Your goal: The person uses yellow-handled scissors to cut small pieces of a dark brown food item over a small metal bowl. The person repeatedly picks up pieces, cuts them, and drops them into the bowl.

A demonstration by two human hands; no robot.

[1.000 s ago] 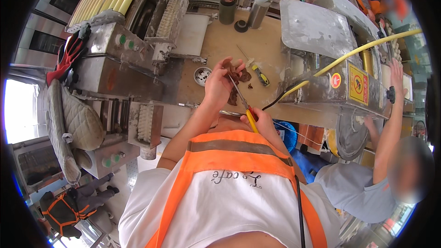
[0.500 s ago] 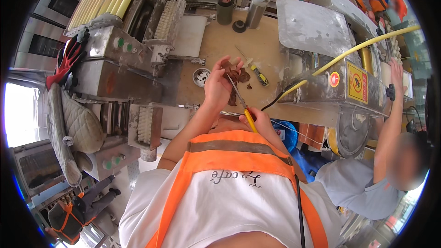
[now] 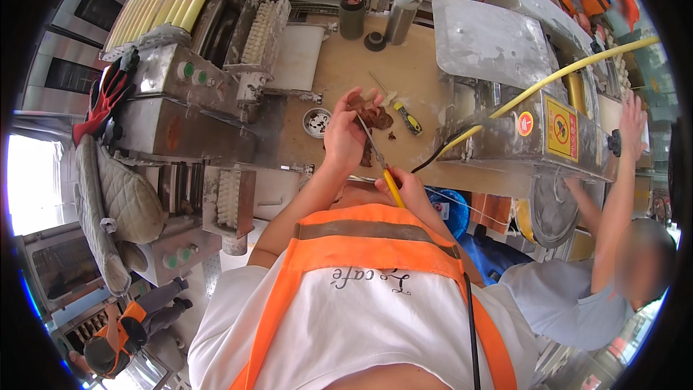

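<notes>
My left hand (image 3: 345, 136) is raised over the tan worktop, its fingers curled around a crumpled reddish-brown piece (image 3: 377, 115) of a material I cannot identify. Close to my body, my right hand (image 3: 410, 189) grips a yellow-handled tool (image 3: 392, 186) with long, slim metal jaws, like scissors or long-nosed pliers. Its tip reaches the brown piece beside my left fingers. A small round bowl (image 3: 317, 122) with dark bits sits left of my left hand. On the right lies a yellow-and-black-handled hand tool (image 3: 408, 118); a thin pointed tool (image 3: 383, 85) lies farther off.
A dark green canister (image 3: 352, 16), a steel flask (image 3: 402, 14) and a black lid (image 3: 375, 41) stand at the back. Metal roller machines (image 3: 180, 72) flank the left side. A yellow hose (image 3: 570, 72) crosses the machine at right, where a co-worker's hand (image 3: 632, 119) rests nearby.
My hands, the brown piece and the tool stay almost in place. At right the co-worker's other arm has come into view by the machine; a person at lower left has shifted posture.
</notes>
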